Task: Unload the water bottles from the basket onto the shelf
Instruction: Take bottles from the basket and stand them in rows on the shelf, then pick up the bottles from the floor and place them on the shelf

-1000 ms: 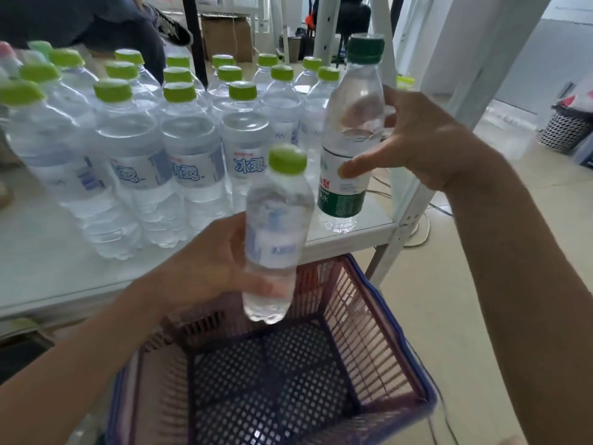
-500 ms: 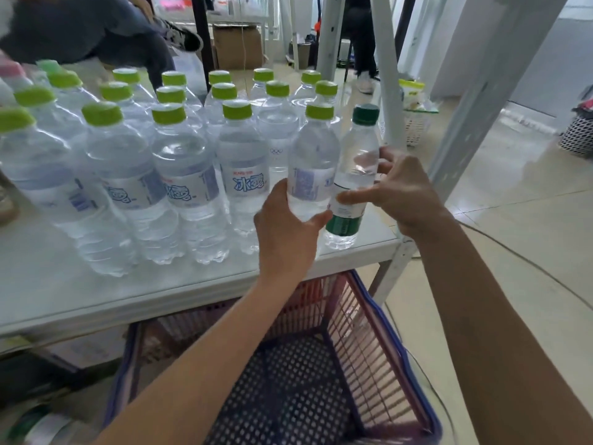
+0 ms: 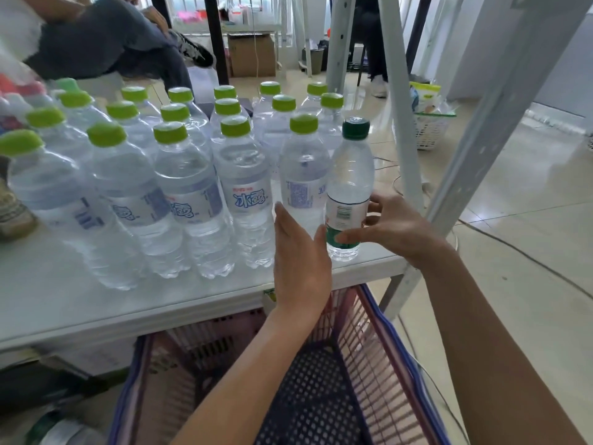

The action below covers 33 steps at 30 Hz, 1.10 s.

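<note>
Up on the shelf (image 3: 48, 284), gripping both upright: left hand (image 3: 301, 261) round lime-capped bottle (image 3: 305, 181) at 12 o'clock, right hand (image 3: 398, 226) round dark-capped bottle (image 3: 349, 184) at 10.

Bright daylight, soft blur, warped edges

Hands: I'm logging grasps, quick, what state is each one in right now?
Left hand: grips the lime-capped water bottle on the shelf.
Right hand: grips the dark-green-capped water bottle beside it.
</note>
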### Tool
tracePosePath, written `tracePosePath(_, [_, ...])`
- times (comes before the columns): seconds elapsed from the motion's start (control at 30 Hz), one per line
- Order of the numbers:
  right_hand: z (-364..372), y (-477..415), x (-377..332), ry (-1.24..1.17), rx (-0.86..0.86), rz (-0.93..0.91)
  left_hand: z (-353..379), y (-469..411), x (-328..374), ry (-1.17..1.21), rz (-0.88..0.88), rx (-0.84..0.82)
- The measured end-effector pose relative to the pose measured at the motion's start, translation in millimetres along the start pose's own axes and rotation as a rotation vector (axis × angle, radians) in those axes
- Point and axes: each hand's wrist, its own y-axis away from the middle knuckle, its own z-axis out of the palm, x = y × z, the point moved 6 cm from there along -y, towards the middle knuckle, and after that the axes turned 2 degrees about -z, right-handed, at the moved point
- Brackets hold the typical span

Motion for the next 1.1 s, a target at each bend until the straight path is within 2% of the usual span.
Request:
tracePosePath(0.23, [7.8,-2.4,1.4,-0.002,0.052,0.007,2.0,16.0,-1.3,-0.141,-0.039,-0.173])
tracePosePath(0.4, [13.8,-5.7,3.3,0.04,0.099,0.023,-0.4,44.3,-0.6,-0.252,0.074,-0.232])
tracePosePath(0.5, [19.9,-7.4,5.1,0.058,0.055,0.052,-3.5,60.4,-6.7,-0.327,0.113,-0.267])
tracePosePath(0.57, [21.3,-8.7,2.5,0.154,0.005,0.095,-7.7,63.3,-13.5,-0.368,0.15,-0.283])
tracePosePath(0.7, [26.9,-4.8,-6.2,0.511,-0.212,0.27,-13.0,54.4,-23.0,-0.456,0.26,-0.334])
tracePosePath(0.77, [34.7,6.7,-13.5,0.586,-0.363,0.421,-15.7,51.2,-22.5,-0.466,0.304,-0.379])
tracePosePath(0.83, [52.4,21.3,-34.3,0.645,-0.555,0.473,-24.7,51.5,-26.1,-0.394,0.288,-0.426])
tracePosePath(0.93, [106.2,39.2,-76.3,0.67,-0.809,0.317,-65.8,52.1,-42.5,-0.237,0.258,-0.457])
tracePosePath(1.03, [182.7,66.3,-104.4,0.624,-0.983,0.226,-122.9,56.9,-79.7,-0.271,0.259,-0.551])
tracePosePath(1.1, [236.4,93.6,-115.6,0.674,-1.133,0.138,-170.6,66.3,-117.4,-0.345,0.213,-0.552])
